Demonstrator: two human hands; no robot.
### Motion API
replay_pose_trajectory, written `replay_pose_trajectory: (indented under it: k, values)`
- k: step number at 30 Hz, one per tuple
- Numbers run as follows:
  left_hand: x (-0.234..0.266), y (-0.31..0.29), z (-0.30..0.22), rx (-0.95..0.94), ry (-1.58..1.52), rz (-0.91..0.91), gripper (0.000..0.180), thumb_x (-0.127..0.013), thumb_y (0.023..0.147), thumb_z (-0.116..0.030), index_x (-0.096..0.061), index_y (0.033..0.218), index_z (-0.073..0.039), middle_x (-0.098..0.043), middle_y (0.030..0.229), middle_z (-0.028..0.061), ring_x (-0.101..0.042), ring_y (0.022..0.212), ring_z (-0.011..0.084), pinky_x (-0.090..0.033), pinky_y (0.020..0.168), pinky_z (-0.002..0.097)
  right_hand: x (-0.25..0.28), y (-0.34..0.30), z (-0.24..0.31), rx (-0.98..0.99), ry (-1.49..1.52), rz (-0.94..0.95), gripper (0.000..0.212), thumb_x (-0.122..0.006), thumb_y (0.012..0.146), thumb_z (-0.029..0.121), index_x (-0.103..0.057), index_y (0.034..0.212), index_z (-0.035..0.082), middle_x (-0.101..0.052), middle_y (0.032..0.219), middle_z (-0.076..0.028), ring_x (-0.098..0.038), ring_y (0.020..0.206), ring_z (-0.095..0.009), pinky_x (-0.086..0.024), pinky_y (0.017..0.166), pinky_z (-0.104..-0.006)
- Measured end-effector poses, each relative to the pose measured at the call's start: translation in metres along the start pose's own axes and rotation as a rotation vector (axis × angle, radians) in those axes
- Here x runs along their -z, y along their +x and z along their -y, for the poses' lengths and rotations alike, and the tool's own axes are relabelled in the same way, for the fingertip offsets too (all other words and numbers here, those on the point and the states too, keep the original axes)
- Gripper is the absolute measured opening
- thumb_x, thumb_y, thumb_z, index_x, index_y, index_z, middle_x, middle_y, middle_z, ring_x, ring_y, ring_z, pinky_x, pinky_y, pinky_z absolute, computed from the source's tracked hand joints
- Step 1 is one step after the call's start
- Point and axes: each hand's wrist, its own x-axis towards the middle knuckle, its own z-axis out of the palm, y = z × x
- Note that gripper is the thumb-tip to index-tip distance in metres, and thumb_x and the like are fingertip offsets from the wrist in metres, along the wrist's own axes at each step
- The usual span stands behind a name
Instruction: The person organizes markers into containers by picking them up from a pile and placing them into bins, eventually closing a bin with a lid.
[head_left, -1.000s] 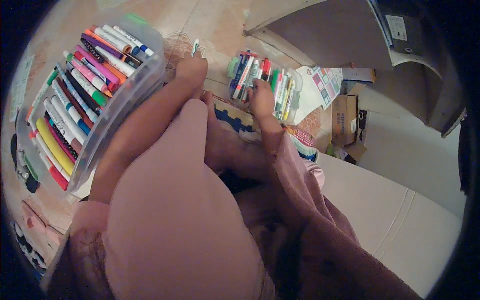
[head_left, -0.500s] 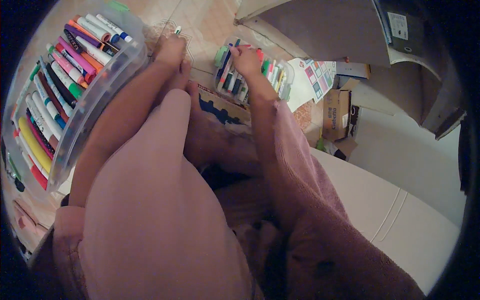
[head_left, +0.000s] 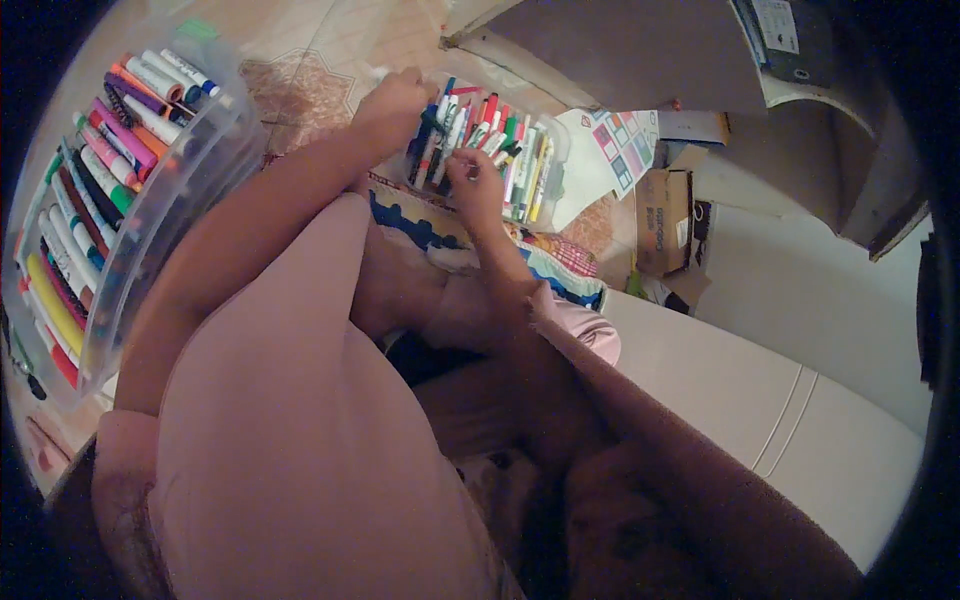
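My left hand (head_left: 396,104) is at the left end of a small clear plastic box (head_left: 560,150) full of markers, its fingers bent inward. What they hold, if anything, is hidden. Over the near side of that box is my right hand (head_left: 476,183), its fingertips curled together close to the markers (head_left: 490,125). I cannot make out anything between them. The markers lie side by side, mostly white-barrelled, with red, green, black and yellow among them.
A larger clear case (head_left: 100,320) with rows of colourful markers stands at the left. Beside the small box lies a sheet with coloured squares (head_left: 622,150). Farther right are a cardboard box (head_left: 664,220), a dark binder (head_left: 782,45) and a white panel (head_left: 740,380).
My left hand has moved right, from the tiled floor to the small box; the marker seen in it is no longer visible. My right hand has drawn back toward me, uncovering more markers.
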Motion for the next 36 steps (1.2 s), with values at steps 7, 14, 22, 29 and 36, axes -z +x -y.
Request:
replay_pose_trajectory:
  k: [7, 14, 22, 29, 36]
  values:
    - [-0.016, -0.029, 0.011, 0.138, 0.071, 0.281, 0.029, -0.045, 0.074, -0.012, -0.050, 0.103, -0.015, -0.046, 0.100, 0.0151, -0.049, 0.087, 0.0345, -0.044, 0.073, 0.0424, -0.015, -0.001, 0.006, -0.038, 0.022, 0.027, 0.020, -0.060, 0.074, 0.013, -0.056, 0.090, 0.002, -0.060, 0.077, -0.007, -0.055, 0.062, -0.012, -0.046, 0.054, -0.0244]
    - [-0.016, -0.010, 0.053, 0.040, 0.638, -0.202, 0.031, -0.049, 0.072, -0.010, -0.051, 0.103, -0.009, -0.046, 0.108, 0.0130, -0.042, 0.100, 0.0325, -0.037, 0.084, 0.0398, 0.009, -0.012, -0.007, 0.075, -0.447, -0.069, 0.045, -0.061, 0.068, 0.011, -0.044, 0.108, -0.002, -0.039, 0.116, -0.024, -0.041, 0.104, -0.036, -0.033, 0.091, -0.0361]
    - [0.015, -0.008, 0.071, 0.238, 0.476, 0.253, 0.022, -0.052, 0.069, -0.009, -0.056, 0.090, -0.004, -0.052, 0.096, 0.0084, -0.049, 0.089, 0.0289, -0.045, 0.072, 0.0365, 0.022, 0.003, -0.035, 0.172, -0.471, 0.213, 0.042, -0.054, 0.074, 0.011, -0.043, 0.111, -0.004, -0.030, 0.124, -0.027, -0.035, 0.111, -0.041, -0.031, 0.093, -0.0388]
    - [-0.009, 0.003, 0.002, -0.168, 0.080, 0.063, 0.027, -0.055, 0.066, -0.006, -0.053, 0.093, -0.005, -0.051, 0.095, 0.0110, -0.050, 0.088, 0.0310, -0.046, 0.071, 0.0378, 0.038, -0.007, -0.024, 0.174, -0.308, -0.017, 0.034, -0.055, 0.074, 0.010, -0.049, 0.105, -0.001, -0.043, 0.115, -0.024, -0.042, 0.106, -0.038, -0.035, 0.089, -0.0379]
    - [-0.028, -0.032, -0.034, -0.299, 0.186, 0.381, 0.038, -0.062, 0.064, -0.022, -0.053, 0.098, -0.006, -0.053, 0.094, 0.0097, -0.051, 0.089, 0.0275, -0.043, 0.074, 0.0372, 0.078, -0.024, 0.116, 0.223, 0.419, -0.143, 0.022, -0.047, 0.081, -0.002, -0.051, 0.102, 0.001, -0.055, 0.095, -0.010, -0.053, 0.088, -0.016, -0.042, 0.075, -0.0252]
